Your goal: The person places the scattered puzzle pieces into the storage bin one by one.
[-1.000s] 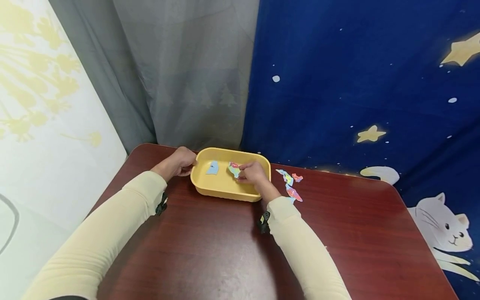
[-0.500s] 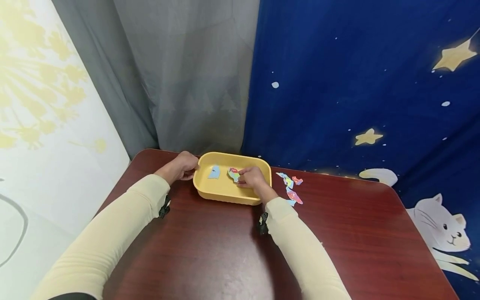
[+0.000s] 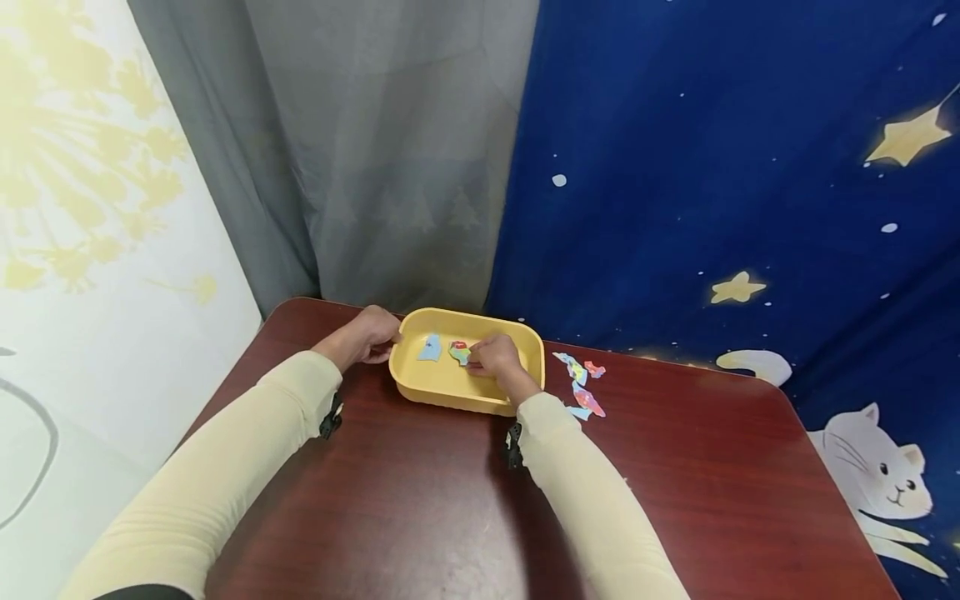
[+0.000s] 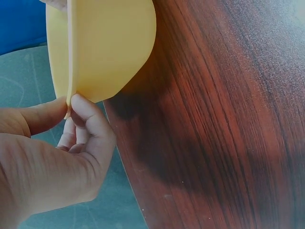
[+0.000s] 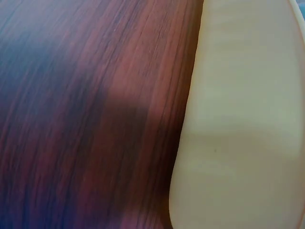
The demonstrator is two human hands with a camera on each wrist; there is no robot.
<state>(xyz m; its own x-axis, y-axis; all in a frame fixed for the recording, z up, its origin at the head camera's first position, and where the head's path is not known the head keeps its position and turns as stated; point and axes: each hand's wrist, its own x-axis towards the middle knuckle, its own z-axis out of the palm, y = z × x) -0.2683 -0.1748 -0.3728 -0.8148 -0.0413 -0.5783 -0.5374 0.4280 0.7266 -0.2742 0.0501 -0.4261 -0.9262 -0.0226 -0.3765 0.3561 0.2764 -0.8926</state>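
A yellow plastic tray stands near the back edge of the table. My left hand pinches its left rim; the left wrist view shows thumb and index finger on either side of the tray's rim. Reaching over the tray's right part, my right hand pinches the right edge of a flat, irregular puzzle piece, printed red, yellow, green and light blue. To its left on the tray floor lies a light blue piece. The right wrist view shows only the tray's outer wall and tabletop, the hand hidden.
Right of the tray, several loose pieces lie on the dark red wooden table, among them a red one and a pink one. A grey curtain and a blue star-printed curtain hang behind the table.
My right hand has moved slightly left with the multicoloured puzzle piece, bringing it closer to the light blue one. My left hand stays on the tray rim. The head view has shifted a little.
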